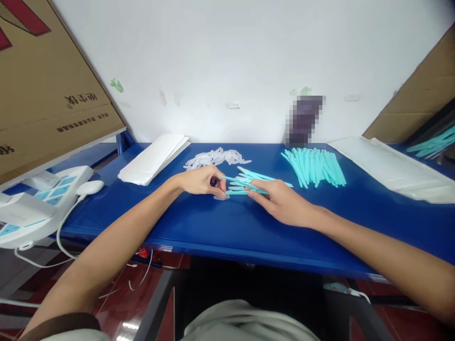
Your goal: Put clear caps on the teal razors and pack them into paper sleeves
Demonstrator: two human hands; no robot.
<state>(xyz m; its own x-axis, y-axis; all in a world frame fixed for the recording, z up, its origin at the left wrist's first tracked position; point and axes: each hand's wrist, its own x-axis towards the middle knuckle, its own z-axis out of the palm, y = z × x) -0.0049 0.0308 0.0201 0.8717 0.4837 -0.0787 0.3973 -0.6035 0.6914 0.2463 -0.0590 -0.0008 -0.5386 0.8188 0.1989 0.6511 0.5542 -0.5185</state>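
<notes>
My left hand (202,181) rests on the blue table (220,222), fingers pinched on the tip of a teal plastic stick (237,180), with a clear cap (222,197) lying just under it. My right hand (284,203) lies over a small bunch of teal sticks (249,182), fingers curled on them. A larger fan of teal sticks (314,166) lies behind my right hand. A heap of clear plastic caps (215,157) lies behind my left hand.
White paper sleeves are stacked at the back left (152,158) and at the right (391,168). A white device with a cable (46,199) sits left of the table. Cardboard boxes stand at the left (46,90) and right (419,94).
</notes>
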